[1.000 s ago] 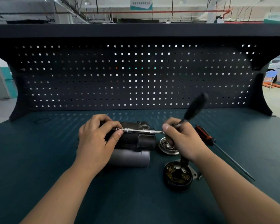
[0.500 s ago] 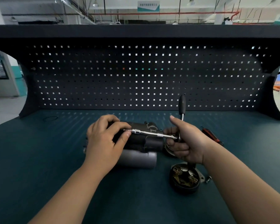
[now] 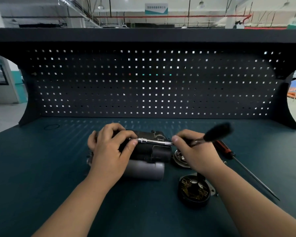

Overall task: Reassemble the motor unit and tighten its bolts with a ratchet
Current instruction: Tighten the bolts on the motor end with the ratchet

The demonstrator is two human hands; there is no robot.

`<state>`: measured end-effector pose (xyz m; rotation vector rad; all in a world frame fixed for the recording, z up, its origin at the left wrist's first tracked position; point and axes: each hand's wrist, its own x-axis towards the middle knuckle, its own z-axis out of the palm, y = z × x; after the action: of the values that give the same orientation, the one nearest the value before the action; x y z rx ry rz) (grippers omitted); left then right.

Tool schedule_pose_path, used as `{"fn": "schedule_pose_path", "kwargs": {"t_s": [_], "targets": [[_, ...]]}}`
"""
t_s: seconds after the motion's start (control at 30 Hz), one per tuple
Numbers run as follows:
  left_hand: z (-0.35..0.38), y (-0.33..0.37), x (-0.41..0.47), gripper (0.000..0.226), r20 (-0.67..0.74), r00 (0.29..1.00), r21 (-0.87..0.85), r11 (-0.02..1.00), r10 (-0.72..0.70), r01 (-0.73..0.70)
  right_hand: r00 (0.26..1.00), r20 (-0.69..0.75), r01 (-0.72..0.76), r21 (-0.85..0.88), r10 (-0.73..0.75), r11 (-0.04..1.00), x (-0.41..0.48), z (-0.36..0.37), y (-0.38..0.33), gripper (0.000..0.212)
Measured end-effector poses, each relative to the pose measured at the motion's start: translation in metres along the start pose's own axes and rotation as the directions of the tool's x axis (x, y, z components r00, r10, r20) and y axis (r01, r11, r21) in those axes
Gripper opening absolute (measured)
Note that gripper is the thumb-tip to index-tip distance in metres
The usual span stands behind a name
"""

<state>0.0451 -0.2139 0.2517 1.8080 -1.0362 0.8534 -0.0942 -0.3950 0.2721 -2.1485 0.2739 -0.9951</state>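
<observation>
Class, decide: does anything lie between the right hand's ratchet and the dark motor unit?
Nothing visible does. The right hand grips the black-handled ratchet, whose silver extension bar runs across the dark motor unit to the left hand; the bolt is hidden there.

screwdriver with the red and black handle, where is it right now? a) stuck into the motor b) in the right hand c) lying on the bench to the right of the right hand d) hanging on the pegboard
c: the screwdriver lies flat on the bench, just right of the right hand, which grips the ratchet instead.
</observation>
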Motion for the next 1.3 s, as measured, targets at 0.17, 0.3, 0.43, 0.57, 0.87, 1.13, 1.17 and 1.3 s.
{"fn": "schedule_pose_path", "kwargs": {"t_s": [0.17,0.3,0.43,0.57,0.87,1.13,1.17,1.3], "targets": [[0.001,0.001,0.0,0.017,-0.013,1.0,0.017,1.0,-0.001,0.001,0.994,-0.049,0.095,-0.12,-0.101,0.988,-0.002,0.003,0.005,0.023],[0.0,0.005,-0.003,0.027,-0.038,0.999,0.008,1.0,0.006,-0.005,0.958,0.077,-0.282,0.078,0.276,0.956,0.008,0.001,-0.006,0.034],[0.002,0.005,-0.005,0.022,-0.048,0.999,0.012,1.0,0.021,-0.02,0.725,0.378,-0.689,0.422,0.576,0.589,0.013,0.0,-0.011,0.038],[0.005,0.004,-0.005,0.022,-0.072,0.997,0.024,0.999,0.03,-0.029,0.678,0.462,-0.735,0.443,0.572,0.513,0.014,0.003,-0.006,0.045],[0.005,0.005,-0.003,0.019,-0.054,0.999,0.001,1.0,-0.009,0.009,0.773,0.29,-0.629,0.465,0.565,0.623,0.012,0.01,-0.003,0.045],[0.005,0.002,-0.004,0.024,-0.056,0.997,-0.014,0.999,-0.052,0.052,0.917,-0.026,-0.359,0.383,0.398,0.851,-0.001,0.017,-0.001,0.038],[0.006,0.003,-0.004,0.022,-0.057,0.997,-0.017,0.999,-0.05,0.049,0.945,-0.06,-0.285,0.33,0.321,0.9,-0.003,0.017,0.001,0.034],[0.005,0.005,-0.004,0.021,-0.072,0.997,0.005,0.999,-0.038,0.038,0.989,-0.123,0.087,0.036,-0.082,0.996,-0.008,0.01,0.008,0.024]]}}
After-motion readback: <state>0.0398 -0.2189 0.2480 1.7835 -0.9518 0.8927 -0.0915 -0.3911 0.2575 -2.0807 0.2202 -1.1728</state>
